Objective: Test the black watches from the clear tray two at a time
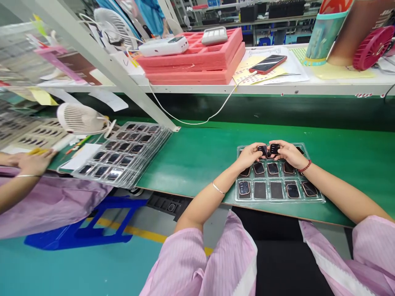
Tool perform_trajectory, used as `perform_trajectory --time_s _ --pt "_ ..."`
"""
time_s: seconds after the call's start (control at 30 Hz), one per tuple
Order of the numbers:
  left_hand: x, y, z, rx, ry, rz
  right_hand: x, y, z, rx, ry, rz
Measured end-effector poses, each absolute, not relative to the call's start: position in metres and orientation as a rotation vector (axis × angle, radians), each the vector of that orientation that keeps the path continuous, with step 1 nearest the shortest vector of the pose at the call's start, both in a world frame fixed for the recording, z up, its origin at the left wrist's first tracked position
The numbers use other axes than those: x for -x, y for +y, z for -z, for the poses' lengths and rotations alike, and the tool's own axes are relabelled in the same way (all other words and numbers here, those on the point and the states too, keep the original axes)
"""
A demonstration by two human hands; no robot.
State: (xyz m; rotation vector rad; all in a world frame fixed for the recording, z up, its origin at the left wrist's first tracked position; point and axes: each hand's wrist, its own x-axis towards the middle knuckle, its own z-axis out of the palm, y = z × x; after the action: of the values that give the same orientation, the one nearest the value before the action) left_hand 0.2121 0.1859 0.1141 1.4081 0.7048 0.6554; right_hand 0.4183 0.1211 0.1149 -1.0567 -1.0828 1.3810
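My left hand (250, 155) pinches a smartwatch (262, 150) with a dark square screen. Beside it, my right hand (288, 154) grips another smartwatch (275, 148), its lit screen facing me. Both hands are close together over the far part of a clear plastic tray (267, 200) on the green bench. Several watches lie in the tray's pockets, among them one with a lit screen (244, 188) at the near left. Two near-row pockets, including this dark pocket (259, 190), hold no watch. My fingers and wrists cover part of the far row.
A stack of clear trays (148, 154) with watches stands left, near a white fan (80, 118). Farther left a co-worker's hands (33, 162) rest at the bench. Above runs a shelf (262, 89) with pink foam trays (191, 61) and a phone (268, 63); its white cable (197, 123) hangs down.
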Motion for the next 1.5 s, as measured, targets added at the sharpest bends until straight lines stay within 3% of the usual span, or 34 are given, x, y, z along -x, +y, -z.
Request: perform_trajectory --time_s 1.5 --pt "-0.2164 0.1828 -0.1066 -1.502 0.698 -0.741 -0.4128 0.1186 -0.1163 1.208 -1.353 -1.176"
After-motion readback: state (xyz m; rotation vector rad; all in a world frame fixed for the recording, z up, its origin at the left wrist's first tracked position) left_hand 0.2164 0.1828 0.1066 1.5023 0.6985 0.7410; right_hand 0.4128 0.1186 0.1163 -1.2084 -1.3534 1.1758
